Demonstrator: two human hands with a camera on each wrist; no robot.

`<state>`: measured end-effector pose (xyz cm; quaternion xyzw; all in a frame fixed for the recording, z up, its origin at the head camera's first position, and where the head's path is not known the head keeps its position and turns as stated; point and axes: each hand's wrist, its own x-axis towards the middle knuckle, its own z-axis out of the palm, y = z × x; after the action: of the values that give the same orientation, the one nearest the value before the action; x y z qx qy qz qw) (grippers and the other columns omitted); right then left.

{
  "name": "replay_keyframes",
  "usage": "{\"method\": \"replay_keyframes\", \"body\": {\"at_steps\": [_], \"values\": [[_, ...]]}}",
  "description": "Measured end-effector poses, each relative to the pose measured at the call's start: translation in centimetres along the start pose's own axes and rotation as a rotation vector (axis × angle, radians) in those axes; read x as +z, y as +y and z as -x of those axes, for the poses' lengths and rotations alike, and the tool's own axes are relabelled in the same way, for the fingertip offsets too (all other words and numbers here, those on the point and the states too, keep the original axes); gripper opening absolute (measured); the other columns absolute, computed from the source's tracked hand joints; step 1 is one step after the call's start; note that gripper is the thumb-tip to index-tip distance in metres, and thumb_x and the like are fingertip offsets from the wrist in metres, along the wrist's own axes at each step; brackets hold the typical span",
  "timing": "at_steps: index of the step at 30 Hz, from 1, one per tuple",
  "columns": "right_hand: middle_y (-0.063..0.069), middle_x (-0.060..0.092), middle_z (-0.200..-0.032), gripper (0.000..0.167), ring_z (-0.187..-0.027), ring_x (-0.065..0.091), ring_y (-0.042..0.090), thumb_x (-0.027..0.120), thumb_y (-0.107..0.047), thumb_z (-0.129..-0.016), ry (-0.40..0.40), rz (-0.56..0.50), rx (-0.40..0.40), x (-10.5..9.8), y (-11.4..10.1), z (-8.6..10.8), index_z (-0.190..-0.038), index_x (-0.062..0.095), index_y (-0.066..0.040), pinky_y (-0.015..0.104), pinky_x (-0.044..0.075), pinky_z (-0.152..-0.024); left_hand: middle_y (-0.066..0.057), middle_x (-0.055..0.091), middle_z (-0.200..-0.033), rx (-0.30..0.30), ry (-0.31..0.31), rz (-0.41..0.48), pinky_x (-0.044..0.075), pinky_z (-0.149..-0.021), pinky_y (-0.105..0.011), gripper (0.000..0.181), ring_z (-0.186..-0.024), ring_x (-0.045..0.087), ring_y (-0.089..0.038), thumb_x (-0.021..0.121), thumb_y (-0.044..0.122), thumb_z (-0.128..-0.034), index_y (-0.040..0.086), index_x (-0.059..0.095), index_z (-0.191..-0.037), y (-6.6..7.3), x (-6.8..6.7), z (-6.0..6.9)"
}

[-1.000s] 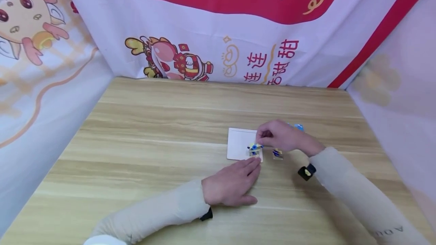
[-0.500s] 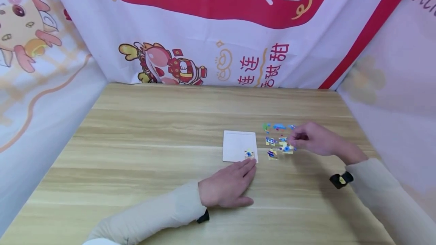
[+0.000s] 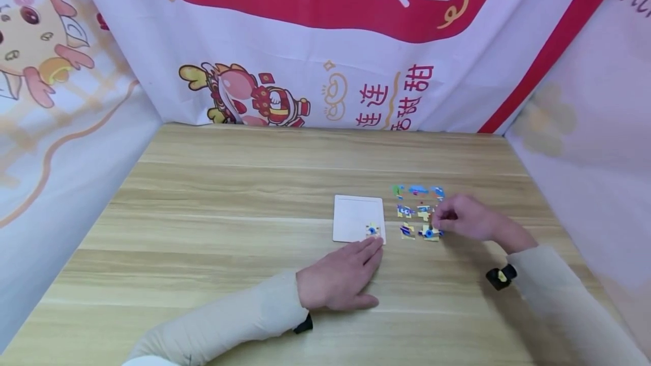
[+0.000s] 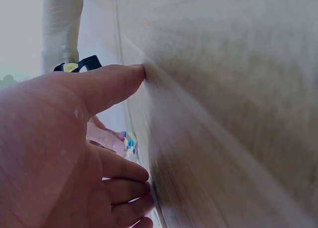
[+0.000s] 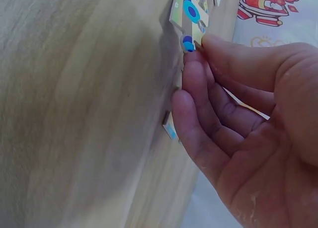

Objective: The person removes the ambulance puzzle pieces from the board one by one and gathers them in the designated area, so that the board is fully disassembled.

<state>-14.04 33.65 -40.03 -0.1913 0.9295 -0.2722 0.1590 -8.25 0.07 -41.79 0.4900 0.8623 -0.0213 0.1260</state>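
A jigsaw piece [image 3: 430, 233] with a blue ring printed on it lies at the near right of a group of loose pieces. My right hand [image 3: 467, 218] pinches its edge between thumb and fingers; the right wrist view shows the pinched piece [image 5: 192, 10] close to the tabletop. A white square puzzle board [image 3: 353, 212] lies left of the group. Another jigsaw piece [image 3: 373, 230] sits in the board's near right corner. My left hand [image 3: 341, 275] rests with extended fingers, its fingertips touching that corner of the board. In the left wrist view, the left thumb [image 4: 114, 86] touches the wooden table.
Several other jigsaw pieces lie right of the board, among them a purple one [image 3: 405, 211], a dark blue one [image 3: 407, 231] and a light blue one [image 3: 418, 190]. The wooden table [image 3: 244, 185] meets a printed cloth [image 3: 305, 55] at the back.
My right hand has moved from above the board to the right with the blue-ringed jigsaw piece, then slightly toward me. The left hand stays at the board's corner. The head view has shifted slightly.
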Motion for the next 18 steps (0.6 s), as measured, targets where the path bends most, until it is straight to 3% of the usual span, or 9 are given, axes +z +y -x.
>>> {"method": "replay_keyframes", "body": {"at_steps": [5, 11, 18], "values": [[-0.004, 0.078, -0.091, 0.015, -0.082, 0.062, 0.007, 0.075, -0.004, -0.096, 0.019, 0.040, 0.002, 0.62, -0.02, -0.20, -0.088, 0.080, -0.016, 0.021, 0.056, -0.071, -0.013, 0.020, -0.177, 0.001, 0.001, -0.003, 0.022, -0.135, -0.032, 0.091, -0.166, 0.020, -0.022, 0.055, 0.063, -0.1030, 0.004, 0.027, -0.167, 0.11, 0.07, 0.09], [-0.006, 0.078, -0.089, 0.017, -0.080, 0.061, 0.010, 0.076, -0.005, -0.095, 0.032, 0.086, 0.063, 0.90, -0.31, -0.50, -0.086, 0.081, -0.018, 0.022, 0.053, -0.068, -0.013, 0.022, -0.177, 0.001, 0.011, -0.026, 0.023, -0.134, -0.032, 0.090, -0.165, 0.021, -0.023, 0.055, 0.062, -0.1034, 0.004, 0.028, -0.166, 0.16, -0.03, 0.05], [-0.006, 0.077, -0.089, 0.013, -0.079, 0.059, 0.010, 0.076, -0.010, -0.096, 0.017, 0.107, 0.107, 0.76, -0.67, -0.60, -0.089, 0.081, -0.018, 0.022, 0.051, -0.067, -0.012, 0.020, -0.178, -0.036, -0.005, -0.009, 0.026, -0.134, -0.035, 0.091, -0.166, 0.020, -0.022, 0.057, 0.062, -0.1024, 0.005, 0.028, -0.167, 0.47, -0.44, 0.28]]}}
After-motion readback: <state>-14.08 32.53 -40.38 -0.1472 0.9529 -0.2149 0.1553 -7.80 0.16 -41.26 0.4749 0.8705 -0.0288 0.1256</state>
